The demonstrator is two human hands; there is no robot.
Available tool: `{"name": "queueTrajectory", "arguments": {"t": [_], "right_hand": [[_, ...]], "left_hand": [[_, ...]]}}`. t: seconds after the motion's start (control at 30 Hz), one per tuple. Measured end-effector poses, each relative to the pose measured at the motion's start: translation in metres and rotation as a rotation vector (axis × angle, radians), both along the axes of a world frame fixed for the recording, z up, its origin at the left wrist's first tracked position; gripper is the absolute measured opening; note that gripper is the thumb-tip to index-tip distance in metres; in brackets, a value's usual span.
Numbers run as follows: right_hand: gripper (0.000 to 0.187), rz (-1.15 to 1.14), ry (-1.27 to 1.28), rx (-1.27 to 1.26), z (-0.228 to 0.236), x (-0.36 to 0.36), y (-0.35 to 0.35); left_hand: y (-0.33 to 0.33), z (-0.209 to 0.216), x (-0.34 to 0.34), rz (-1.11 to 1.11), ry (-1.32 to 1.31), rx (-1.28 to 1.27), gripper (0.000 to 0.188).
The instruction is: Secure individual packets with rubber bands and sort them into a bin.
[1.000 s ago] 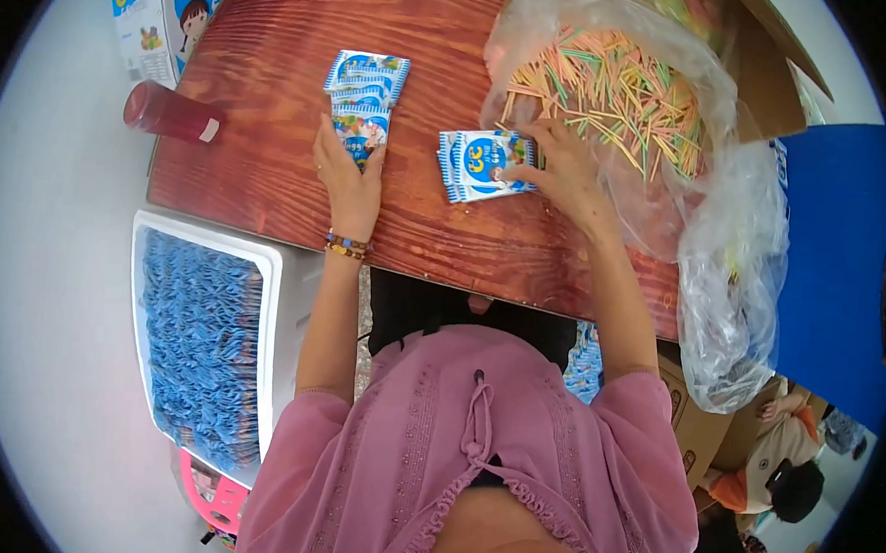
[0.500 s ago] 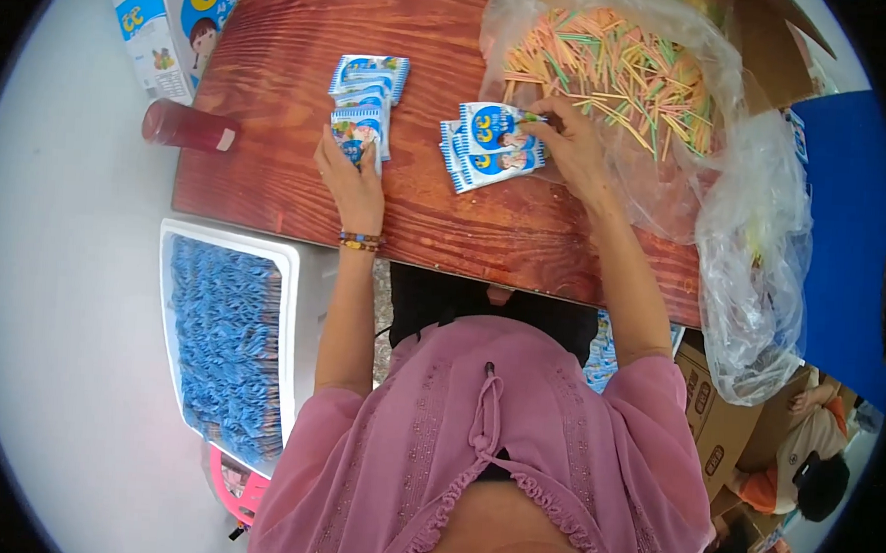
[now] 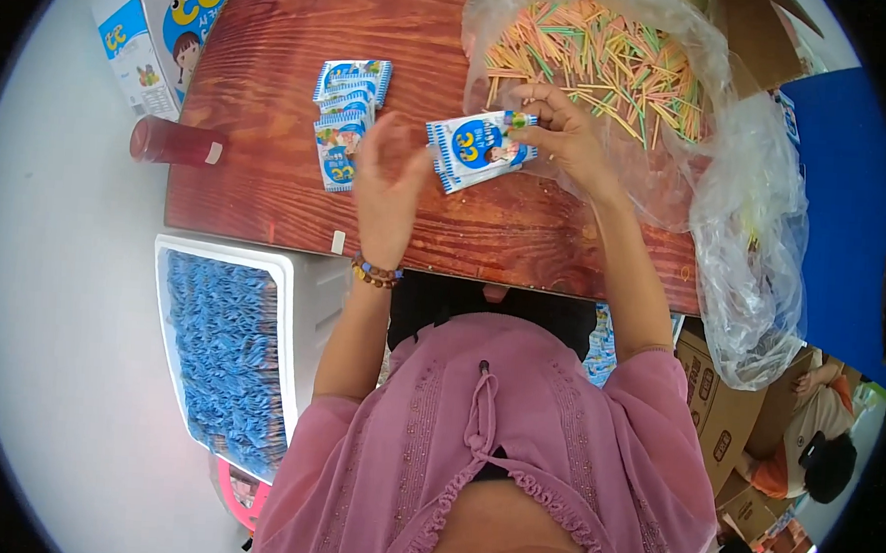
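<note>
In my right hand point(image 3: 568, 143) is a small stack of blue-and-white snack packets point(image 3: 478, 150), pinched at its right end between thumb and fingers. The stack is slightly tilted above the red-brown wooden table point(image 3: 287, 203). My left hand point(image 3: 387, 193) is between that stack and an overlapping row of similar packets point(image 3: 339, 151) lying on the table. Its fingers are blurred by motion, but the thumb stands apart from them and nothing shows in the hand. The left hand's fingertips are close to the row's right side; whether they touch it I cannot tell.
A clear plastic bag point(image 3: 743, 292) holds many pastel sticks point(image 3: 604, 70) at the far right. Beside the table's left edge are a reddish jar point(image 3: 174, 144) and printed boxes point(image 3: 180, 37). A white foam box point(image 3: 286, 308) full of blue packets stands near left. Another person point(image 3: 805, 446) is at right.
My left hand has left the packet row and moved right, toward the other stack. My right hand has straightened and gathered its packets, shifting slightly left. The whole view has shifted a little.
</note>
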State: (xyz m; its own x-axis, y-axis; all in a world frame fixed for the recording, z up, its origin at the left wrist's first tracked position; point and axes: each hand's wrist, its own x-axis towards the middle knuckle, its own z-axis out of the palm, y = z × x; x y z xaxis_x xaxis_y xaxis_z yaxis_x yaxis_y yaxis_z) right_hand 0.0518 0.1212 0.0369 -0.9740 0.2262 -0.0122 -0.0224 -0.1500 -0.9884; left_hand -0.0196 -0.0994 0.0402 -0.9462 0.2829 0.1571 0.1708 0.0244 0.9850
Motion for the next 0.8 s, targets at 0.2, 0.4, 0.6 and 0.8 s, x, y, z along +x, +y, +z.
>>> {"name": "queueTrajectory", "arguments": {"t": [0.2, 0.4, 0.6, 0.8], "right_hand": [[0.038, 0.01, -0.072, 0.004, -0.01, -0.003, -0.007], [0.016, -0.136, 0.077, 0.3, -0.027, -0.018, -0.005], [0.009, -0.133, 0.199, 0.181, -0.013, -0.018, 0.002], [0.012, 0.038, 0.089, -0.121, 0.002, -0.003, -0.003]], "left_hand": [[0.039, -0.021, 0.0, -0.193, -0.29, 0.173, 0.021], [0.038, -0.033, -0.012, 0.002, 0.165, -0.292, 0.024], [0.036, -0.024, -0.015, 0.13, 0.525, -0.451, 0.045], [0.038, 0.0, -0.006, -0.271, -0.335, 0.25, 0.021]]}}
